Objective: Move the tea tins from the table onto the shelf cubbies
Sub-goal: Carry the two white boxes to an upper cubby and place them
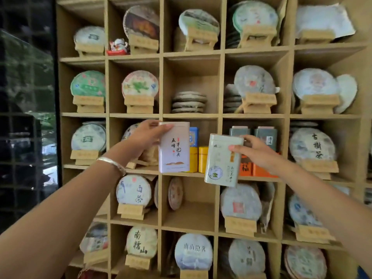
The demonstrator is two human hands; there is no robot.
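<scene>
At the wooden shelf [161,115], both hands are up with a tin each, so the placing step looks to be under way. Take the middle cubby of the third visible row as the landmark: it already holds two yellow tins [203,159] on its floor and a blue tin [193,136] behind them.

The left hand [148,135] grips the white tin [174,147] by its upper left corner, fingers over the lid edge. That tin stands upright at the left front of the landmark cubby, its base at or just above the floor edge; whether it is resting there cannot be told.

The right hand [259,152] pinches the pale green tin [223,160] by its right side near the top. This one tilts slightly and hangs in front of the upright to the right of the landmark cubby, its base below that cubby's floor, so it is not yet shelved.

My judgement: the white tin needs only pushing back and releasing; the green tin must be lifted, squared up and steered into a cubby. The cubby right of the landmark holds grey-green tins [265,137] and orange boxes [259,168], so room there is tight.

Both tins are smooth, boxy, with rounded corners and printed faces, probably thin metal and slippery. Around them sit paper-wrapped round tea cakes [140,86] on small wooden stands.
</scene>
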